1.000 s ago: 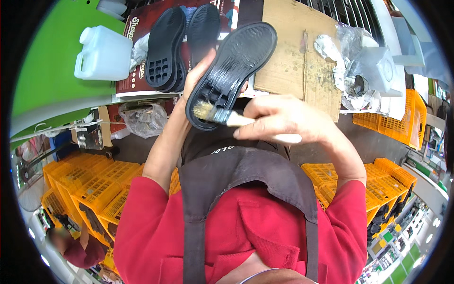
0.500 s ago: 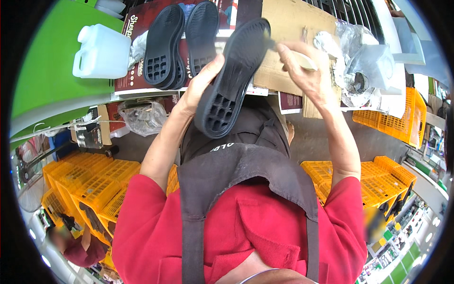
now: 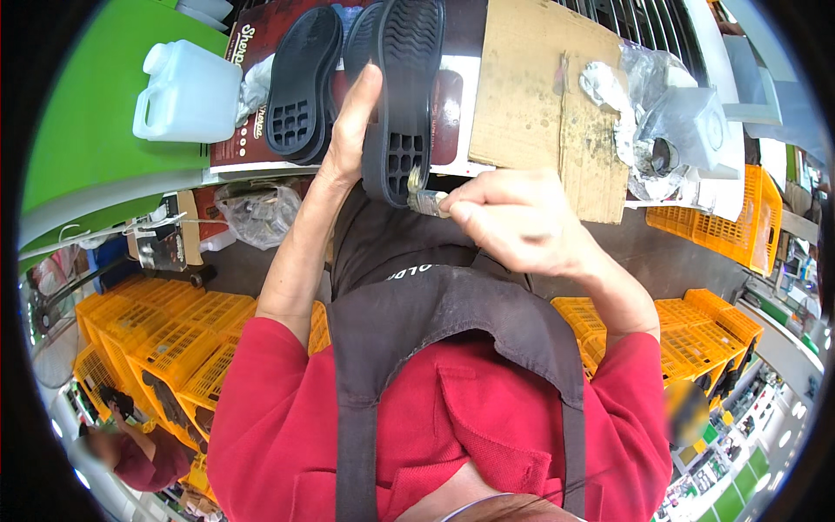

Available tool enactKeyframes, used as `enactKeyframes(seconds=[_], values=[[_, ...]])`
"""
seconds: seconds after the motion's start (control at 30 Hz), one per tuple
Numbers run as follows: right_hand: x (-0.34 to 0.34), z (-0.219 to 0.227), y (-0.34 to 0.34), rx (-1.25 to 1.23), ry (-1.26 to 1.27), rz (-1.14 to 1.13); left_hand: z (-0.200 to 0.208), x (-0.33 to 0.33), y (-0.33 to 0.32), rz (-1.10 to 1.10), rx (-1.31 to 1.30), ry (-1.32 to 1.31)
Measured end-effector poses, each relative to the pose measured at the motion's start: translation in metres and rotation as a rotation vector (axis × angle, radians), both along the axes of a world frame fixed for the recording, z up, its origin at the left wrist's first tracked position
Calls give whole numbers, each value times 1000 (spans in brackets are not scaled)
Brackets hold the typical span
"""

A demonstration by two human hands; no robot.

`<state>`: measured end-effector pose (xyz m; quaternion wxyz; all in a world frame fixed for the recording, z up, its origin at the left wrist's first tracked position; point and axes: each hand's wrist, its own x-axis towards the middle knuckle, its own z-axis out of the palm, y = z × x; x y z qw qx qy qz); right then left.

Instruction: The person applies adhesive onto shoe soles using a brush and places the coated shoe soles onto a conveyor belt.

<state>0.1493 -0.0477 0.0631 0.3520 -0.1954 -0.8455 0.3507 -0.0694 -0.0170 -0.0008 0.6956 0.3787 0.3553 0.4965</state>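
A black shoe sole [image 3: 407,96] is held up over the bench edge by my left hand [image 3: 350,126], thumb along its left side; the other fingers are hidden behind it. Its heel end, with a grid of square hollows, points toward me. My right hand [image 3: 513,213] is closed around a paintbrush [image 3: 426,200] with a metal band, and the bristles touch the heel's right edge. To the left lies a stack of black soles [image 3: 300,87]. One more sole [image 3: 361,39] shows partly behind the held one.
A white plastic jug [image 3: 191,96] stands on the green surface at left. Stained cardboard [image 3: 526,96] covers the bench at right, beside a plastic-wrapped container [image 3: 687,126]. Orange crates [image 3: 178,335] stand on both sides behind me. Another person [image 3: 148,457] is at the lower left.
The sole has turned from a slant to nearly upright and shifted slightly up. My right hand has brought the brush from the sole's far end down to its heel.
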Motion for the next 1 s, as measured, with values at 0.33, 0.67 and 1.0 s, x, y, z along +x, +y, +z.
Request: enactKeyframes(seconds=[0.33,0.67,1.0], values=[[10,19,83,-903,52,-279,0,3,5,-139,-151,-256],[2,27,26,-131,-116,69,-7,8,2,-83,-138,-403],[62,15,28,-632,545,-385,-10,14,-13,-136,-191,-379]])
